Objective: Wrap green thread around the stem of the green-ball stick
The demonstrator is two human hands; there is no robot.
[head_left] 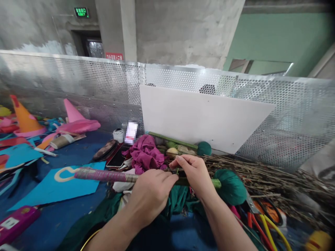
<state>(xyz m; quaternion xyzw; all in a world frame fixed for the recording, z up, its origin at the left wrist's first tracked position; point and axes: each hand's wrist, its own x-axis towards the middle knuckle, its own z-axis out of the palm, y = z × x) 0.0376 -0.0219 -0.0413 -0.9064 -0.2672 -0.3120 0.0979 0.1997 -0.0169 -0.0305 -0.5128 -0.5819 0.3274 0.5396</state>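
My left hand (153, 191) is closed around a long stick (107, 175) wrapped in purple and grey at its left part and green toward its right end. The stick lies roughly level across the middle of the view. Just above it, my right hand (195, 174) has thumb and forefinger pinched together, and what they hold is too small to make out. A thin green bit stands up from the stick between the two hands. Dark green cloth (180, 200) hangs below them. By the stick's right end sits a dark green ball (231, 188).
A crumpled magenta cloth (146, 153) lies behind my left hand. Dry twigs (274, 184) spread at the right, with red-and-yellow-handled cutters (261, 223) in front. A white board (201, 118) leans on a perforated metal screen (104, 80). Blue sheet (62, 184) and pink cone (72, 111) are left.
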